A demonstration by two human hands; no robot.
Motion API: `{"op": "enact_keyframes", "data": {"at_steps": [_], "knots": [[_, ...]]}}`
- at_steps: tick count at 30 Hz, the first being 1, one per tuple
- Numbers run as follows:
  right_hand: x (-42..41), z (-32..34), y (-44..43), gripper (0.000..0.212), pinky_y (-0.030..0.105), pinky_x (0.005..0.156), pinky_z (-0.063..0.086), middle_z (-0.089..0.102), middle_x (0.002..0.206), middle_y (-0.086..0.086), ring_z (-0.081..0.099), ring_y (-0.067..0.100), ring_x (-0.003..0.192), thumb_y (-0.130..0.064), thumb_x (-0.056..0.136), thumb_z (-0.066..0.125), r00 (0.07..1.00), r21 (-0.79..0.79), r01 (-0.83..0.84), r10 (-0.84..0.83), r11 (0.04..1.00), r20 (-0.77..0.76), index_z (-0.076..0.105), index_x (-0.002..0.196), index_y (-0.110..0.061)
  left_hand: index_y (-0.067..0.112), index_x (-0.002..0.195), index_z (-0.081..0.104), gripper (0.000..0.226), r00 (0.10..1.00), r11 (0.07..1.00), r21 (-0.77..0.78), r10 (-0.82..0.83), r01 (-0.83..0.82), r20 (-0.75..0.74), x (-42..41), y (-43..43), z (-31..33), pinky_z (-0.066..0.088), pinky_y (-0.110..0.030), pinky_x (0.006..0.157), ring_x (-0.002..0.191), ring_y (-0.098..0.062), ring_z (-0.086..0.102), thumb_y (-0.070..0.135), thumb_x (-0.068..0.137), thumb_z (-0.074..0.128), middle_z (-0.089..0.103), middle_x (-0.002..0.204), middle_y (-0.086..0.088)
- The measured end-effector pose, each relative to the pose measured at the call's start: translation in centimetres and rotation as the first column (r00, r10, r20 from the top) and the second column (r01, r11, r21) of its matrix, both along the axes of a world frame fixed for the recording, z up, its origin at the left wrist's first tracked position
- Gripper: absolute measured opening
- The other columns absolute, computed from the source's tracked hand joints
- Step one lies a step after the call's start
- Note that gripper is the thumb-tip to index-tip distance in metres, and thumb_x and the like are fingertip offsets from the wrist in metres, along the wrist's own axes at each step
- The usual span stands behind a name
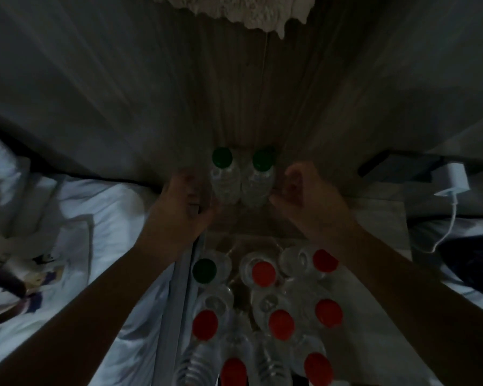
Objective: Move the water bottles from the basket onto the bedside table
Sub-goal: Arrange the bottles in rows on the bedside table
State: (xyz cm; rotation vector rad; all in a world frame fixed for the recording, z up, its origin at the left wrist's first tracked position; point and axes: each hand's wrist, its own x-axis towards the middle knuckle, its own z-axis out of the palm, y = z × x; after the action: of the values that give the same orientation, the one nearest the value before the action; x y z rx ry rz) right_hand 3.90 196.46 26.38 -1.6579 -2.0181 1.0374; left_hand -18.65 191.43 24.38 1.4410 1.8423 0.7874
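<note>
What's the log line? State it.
two green-capped bottles: upright on bedside table | left hand, right hand: beside them, empty | red-capped bottles: not yet moved

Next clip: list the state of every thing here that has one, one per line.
Left green-capped bottle: upright on bedside table, capped.
Right green-capped bottle: upright, capped, beside it.
Left hand: curled beside the left one; grip unclear.
Right hand: curled beside the right one; grip unclear.
Red-capped bottles: capped, in basket.
Third green-capped bottle: capped, in basket.
White charger: cable attached.

Dim room: wood-panelled wall (262, 93) behind, white bedding (95, 218) at left, white charger (455, 179) at right.
</note>
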Motion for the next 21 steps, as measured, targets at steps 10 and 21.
{"op": "enact_keyframes", "data": {"at_steps": [10, 21], "knots": [[0.9, 2.3, -5.5, 0.039, 0.016, 0.074, 0.046, 0.060, 0.092, -0.016, 0.057, -0.002, 0.083, -0.046, 0.083, 0.065, 0.951, -0.145, -0.302, 0.308, 0.942, 0.017, 0.055, 0.117, -0.029, 0.049, 0.113, 0.043, 0.051, 0.971, 0.975, -0.056, -0.221, 0.217, -0.086, -0.2, -7.4, 1.9, 0.048, -0.021, 0.082, 0.102, 0.004, 0.053, 0.053, 0.067, 0.067, 0.052, 0.111, 0.018], [0.3, 1.9, -5.9, 0.045, 0.016, 0.066, 0.037, 0.050, 0.084, -0.023, 0.052, -0.004, 0.079, -0.051, 0.076, 0.070, 0.855, -0.135, -0.485, 0.501, 0.864, 0.135, 0.052, 0.114, -0.036, 0.031, 0.103, 0.056, 0.036, 0.883, 0.931, -0.128, -0.365, 0.342, -0.295, 0.1, -8.1, 1.6, 0.047, -0.019, 0.067, 0.081, -0.004, 0.057, 0.038, 0.073, 0.073, 0.053, 0.096, 0.018]]}}
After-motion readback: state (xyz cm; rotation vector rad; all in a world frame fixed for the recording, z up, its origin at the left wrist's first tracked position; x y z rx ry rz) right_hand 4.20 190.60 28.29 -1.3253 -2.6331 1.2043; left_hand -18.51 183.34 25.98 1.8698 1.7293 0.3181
